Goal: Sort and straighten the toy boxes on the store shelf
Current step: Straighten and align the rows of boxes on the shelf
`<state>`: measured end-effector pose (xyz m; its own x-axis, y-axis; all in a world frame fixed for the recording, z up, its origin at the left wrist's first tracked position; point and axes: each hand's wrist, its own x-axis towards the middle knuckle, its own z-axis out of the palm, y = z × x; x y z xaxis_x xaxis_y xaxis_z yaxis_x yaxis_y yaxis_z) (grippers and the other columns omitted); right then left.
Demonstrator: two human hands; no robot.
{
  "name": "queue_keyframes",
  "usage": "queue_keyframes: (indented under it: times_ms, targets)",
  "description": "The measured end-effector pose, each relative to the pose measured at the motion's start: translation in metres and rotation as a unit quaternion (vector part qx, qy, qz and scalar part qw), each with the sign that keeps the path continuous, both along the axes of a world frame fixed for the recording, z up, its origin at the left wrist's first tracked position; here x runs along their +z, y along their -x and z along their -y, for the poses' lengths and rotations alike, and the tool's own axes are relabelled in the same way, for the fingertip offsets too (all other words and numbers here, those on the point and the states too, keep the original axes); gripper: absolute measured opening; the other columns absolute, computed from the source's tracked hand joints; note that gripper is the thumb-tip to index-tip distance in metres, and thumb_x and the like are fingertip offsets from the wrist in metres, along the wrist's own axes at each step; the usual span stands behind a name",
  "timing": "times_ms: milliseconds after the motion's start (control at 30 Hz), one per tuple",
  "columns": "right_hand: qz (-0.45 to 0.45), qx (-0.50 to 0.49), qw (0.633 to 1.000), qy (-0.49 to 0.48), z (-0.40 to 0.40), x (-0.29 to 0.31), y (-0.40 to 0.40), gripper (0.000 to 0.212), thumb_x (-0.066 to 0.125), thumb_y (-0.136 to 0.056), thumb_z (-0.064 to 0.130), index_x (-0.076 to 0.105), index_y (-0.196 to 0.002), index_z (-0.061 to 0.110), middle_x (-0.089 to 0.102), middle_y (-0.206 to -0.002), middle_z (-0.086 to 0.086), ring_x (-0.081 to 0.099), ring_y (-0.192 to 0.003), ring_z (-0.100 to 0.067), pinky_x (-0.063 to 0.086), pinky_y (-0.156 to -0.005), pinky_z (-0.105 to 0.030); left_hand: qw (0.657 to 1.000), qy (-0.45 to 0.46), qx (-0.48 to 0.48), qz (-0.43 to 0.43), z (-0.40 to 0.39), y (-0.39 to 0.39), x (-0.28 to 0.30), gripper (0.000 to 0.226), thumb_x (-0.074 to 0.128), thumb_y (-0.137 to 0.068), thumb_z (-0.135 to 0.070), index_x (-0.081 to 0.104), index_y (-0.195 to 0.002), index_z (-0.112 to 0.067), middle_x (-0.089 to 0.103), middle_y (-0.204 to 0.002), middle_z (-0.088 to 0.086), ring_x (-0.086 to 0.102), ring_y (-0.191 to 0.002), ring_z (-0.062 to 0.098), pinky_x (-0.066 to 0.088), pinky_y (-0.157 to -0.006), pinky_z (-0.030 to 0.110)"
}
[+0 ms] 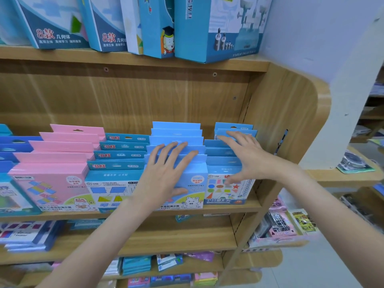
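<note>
Rows of flat toy boxes stand on the middle wooden shelf. My left hand lies flat with fingers spread on the front of the light blue box row, thumb on the front box's face. My right hand rests with fingers apart on the tops of the rightmost blue row, the shapes boxes, its fingertips reaching the back boxes. To the left stand a blue row with red lettering and a pink row. Neither hand grips a box.
Tall blue boxes stand on the shelf above. The shelf's rounded wooden side panel closes the right end. Lower shelves hold stacks of flat packs. More goods lie on a side rack at the right.
</note>
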<state>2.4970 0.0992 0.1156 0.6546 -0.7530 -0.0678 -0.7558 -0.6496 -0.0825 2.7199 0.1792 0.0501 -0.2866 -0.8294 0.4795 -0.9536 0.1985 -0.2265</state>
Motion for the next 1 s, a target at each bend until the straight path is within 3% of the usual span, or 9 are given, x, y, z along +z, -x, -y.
queue_keyframes:
  times_ms: [100, 233, 400, 600, 767, 900, 1000]
  targets:
    - [-0.038, 0.025, 0.999, 0.004, 0.005, -0.004, -0.006, 0.116, 0.073, -0.062, 0.059, -0.005, -0.144, 0.033, -0.003, -0.155, -0.002, -0.008, -0.142, -0.021, -0.007, -0.114, -0.043, 1.000, -0.002, 0.001, 0.002, 0.000, 0.000, 0.000, 0.111, 0.085, -0.040, -0.057, 0.040, -0.134, -0.018, 0.047, -0.136, 0.014, 0.047, -0.121, 0.035, 0.024, -0.101, 0.048]
    - [-0.050, 0.044, 0.995, 0.076, 0.005, -0.015, -0.005, 0.105, 0.072, -0.064, 0.056, 0.009, -0.143, 0.028, 0.015, -0.149, -0.002, 0.014, -0.137, -0.021, 0.010, -0.114, -0.038, 1.000, 0.003, 0.000, 0.001, -0.001, 0.000, 0.001, 0.111, 0.085, -0.039, -0.056, 0.040, -0.134, -0.018, 0.048, -0.135, 0.014, 0.047, -0.120, 0.035, 0.024, -0.101, 0.048]
    - [-0.044, 0.067, 0.994, 0.068, 0.005, -0.013, 0.001, 0.098, 0.070, -0.065, 0.057, 0.015, -0.141, 0.027, 0.017, -0.146, 0.003, 0.018, -0.133, -0.018, 0.016, -0.109, -0.034, 1.000, -0.005, 0.000, -0.001, -0.001, 0.001, 0.002, 0.110, 0.085, -0.040, -0.056, 0.040, -0.134, -0.018, 0.048, -0.135, 0.014, 0.048, -0.120, 0.035, 0.025, -0.101, 0.048]
    - [-0.066, 0.054, 0.994, 0.075, -0.003, -0.010, -0.007, 0.102, 0.070, -0.066, 0.055, 0.010, -0.142, 0.024, 0.015, -0.150, 0.001, 0.018, -0.136, -0.022, 0.015, -0.112, -0.037, 1.000, -0.014, 0.005, -0.003, 0.000, 0.000, 0.002, 0.111, 0.084, -0.040, -0.057, 0.040, -0.135, -0.018, 0.047, -0.136, 0.013, 0.047, -0.121, 0.035, 0.024, -0.102, 0.048]
    - [-0.081, 0.042, 0.994, 0.052, -0.004, -0.013, -0.007, 0.107, 0.069, -0.069, 0.055, -0.001, -0.145, 0.026, -0.005, -0.156, -0.003, -0.004, -0.143, -0.024, 0.000, -0.116, -0.043, 1.000, -0.019, -0.006, -0.002, 0.001, 0.001, 0.003, 0.115, 0.083, -0.040, -0.059, 0.038, -0.136, -0.016, 0.047, -0.136, 0.015, 0.047, -0.120, 0.036, 0.023, -0.102, 0.050]
    - [-0.017, 0.035, 0.998, -0.056, -0.008, 0.013, -0.002, 0.097, 0.067, -0.072, 0.056, 0.008, -0.144, 0.028, 0.006, -0.155, 0.004, 0.006, -0.142, -0.016, 0.009, -0.114, -0.032, 0.999, -0.012, -0.019, -0.032, -0.001, 0.003, 0.010, 0.103, 0.065, -0.058, -0.071, 0.036, -0.138, -0.014, 0.041, -0.140, 0.017, 0.038, -0.127, 0.033, 0.013, -0.106, 0.051]
    - [0.102, 0.013, 0.990, -0.094, 0.001, 0.042, 0.005, 0.067, 0.063, -0.080, 0.045, 0.033, -0.136, 0.026, 0.033, -0.146, 0.008, 0.029, -0.134, -0.010, 0.024, -0.103, -0.021, 0.998, -0.017, -0.031, -0.060, 0.002, 0.019, 0.017, 0.094, 0.039, -0.068, -0.076, 0.036, -0.138, -0.013, 0.042, -0.140, 0.016, 0.031, -0.132, 0.029, 0.010, -0.107, 0.052]
